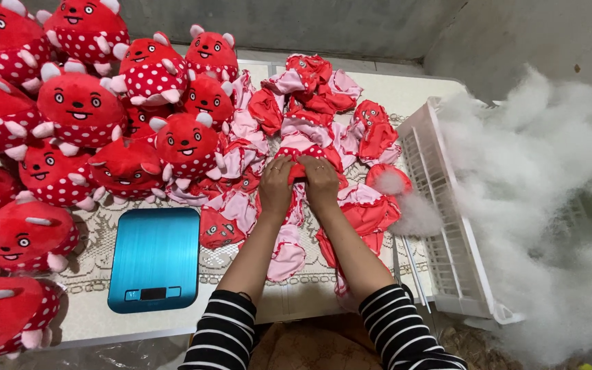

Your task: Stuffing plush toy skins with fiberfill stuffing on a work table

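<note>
Along the left edge of the table [90, 322] sits a big heap of stuffed red toys [80, 109] with white dots. Near the front edge lies a flat blue scale [155, 257] on a lace cloth [97, 226].

In the middle of the table the left hand [277, 188] and the right hand [320, 183] sit close together. Both pinch one empty red toy skin [297, 168] between them. It looks best to hold the skin by its opening with both hands so it stays wide.

More flat red and pink skins [310, 89] lie all around, touching the one being held, so the wrong one could get pulled along.

At the right edge a white basket [447, 226] leans, with fluffy white stuffing [549, 185] piled past it. A small tuft [416, 216] lies on the skins.
</note>
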